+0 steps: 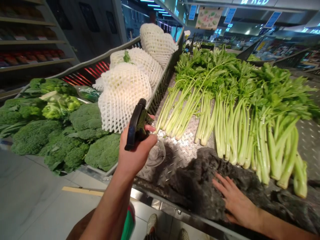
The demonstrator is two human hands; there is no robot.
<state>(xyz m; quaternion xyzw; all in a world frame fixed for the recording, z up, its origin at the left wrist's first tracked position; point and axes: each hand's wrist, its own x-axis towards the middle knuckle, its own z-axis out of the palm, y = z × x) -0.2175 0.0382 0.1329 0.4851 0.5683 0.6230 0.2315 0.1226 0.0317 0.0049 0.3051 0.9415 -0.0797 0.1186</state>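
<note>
My left hand (136, 143) is wrapped round the neck of a spray bottle with a black trigger head (136, 125) and a clear body (157, 154). The bottle is at the left side of the metal display shelf, between the crate and the greens. My right hand (236, 200) rests with its fingers spread on a crumpled dark grey cloth (202, 176) along the shelf's front. Behind the cloth lie several bunches of celery (240, 130), leaves to the back and pale stalk ends toward me. Some stalk ends lie against the cloth.
On the left, a black crate (162, 83) holds several vegetables in white foam netting (125, 93) and broccoli heads (62, 143). Diamond-plate metal (182, 146) shows between cloth and celery. The shelf's metal front edge (172, 208) runs before me. Packaged goods on racks (32, 56) stand at far left.
</note>
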